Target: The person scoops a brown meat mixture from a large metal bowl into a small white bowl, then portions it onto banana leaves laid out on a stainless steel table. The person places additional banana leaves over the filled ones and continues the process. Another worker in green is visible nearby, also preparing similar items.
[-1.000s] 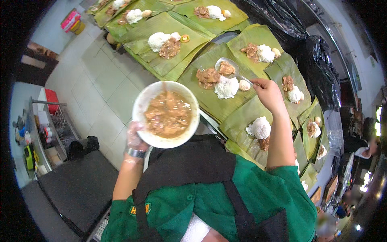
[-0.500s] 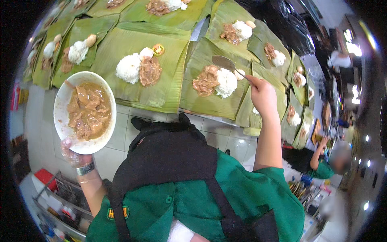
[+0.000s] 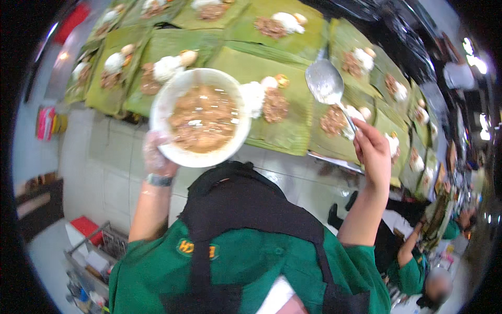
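Observation:
My left hand [image 3: 158,155], in a clear plastic glove, grips the lower left rim of a white bowl [image 3: 160,112]. Brown meat stew [image 3: 204,118] with glossy sauce fills much of it. A metal serving spoon [image 3: 324,81] is in my right hand [image 3: 373,149], fingers closed round the handle; its broad head is raised over the leaves with a little residue on it. Between bowl and spoon, a banana leaf [image 3: 287,137] carries white rice [image 3: 253,98], partly hidden by the bowl, and a brown meat portion [image 3: 275,104]. Below the spoon lies another meat portion [image 3: 333,120] beside rice.
Several more leaf servings [image 3: 272,27] with rice, meat and egg cover the long table. Black plastic [image 3: 387,26] lies along its far right side. A co-worker in a green shirt [image 3: 410,272] is at the lower right. A crate [image 3: 115,240] stands on the left.
The bowl has moved right relative to my body and now overlaps the leaves. The spoon has swung away from the rice, its head now turned broadside. The whole view has shifted left along the table.

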Demonstrator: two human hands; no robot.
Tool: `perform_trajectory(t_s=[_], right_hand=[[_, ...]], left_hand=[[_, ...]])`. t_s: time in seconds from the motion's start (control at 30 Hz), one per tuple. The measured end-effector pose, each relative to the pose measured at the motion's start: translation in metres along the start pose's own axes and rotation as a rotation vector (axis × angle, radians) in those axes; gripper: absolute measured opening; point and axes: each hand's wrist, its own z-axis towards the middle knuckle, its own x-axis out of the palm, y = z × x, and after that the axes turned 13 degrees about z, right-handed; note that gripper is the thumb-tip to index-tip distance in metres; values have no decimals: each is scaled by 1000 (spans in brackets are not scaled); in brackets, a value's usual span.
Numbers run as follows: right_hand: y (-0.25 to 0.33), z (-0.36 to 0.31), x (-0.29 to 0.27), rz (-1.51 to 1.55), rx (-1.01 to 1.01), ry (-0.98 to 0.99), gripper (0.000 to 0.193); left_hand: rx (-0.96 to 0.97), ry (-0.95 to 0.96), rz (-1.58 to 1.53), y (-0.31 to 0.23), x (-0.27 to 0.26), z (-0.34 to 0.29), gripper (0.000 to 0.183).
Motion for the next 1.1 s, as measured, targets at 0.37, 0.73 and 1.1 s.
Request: perform_trajectory(t_s=[0.37,0.73,1.1], right_hand=[[32,-52,65,-896,-464,205,33],[19,-30,69,-946,-413,549,30],[6,-6,42,-447,182,527,27]], left_hand=[[-135,151,-79,42,73,-19,68],[-146,234,105,21,84,-31,73],[-172,289,-1,17,69,-33,68]])
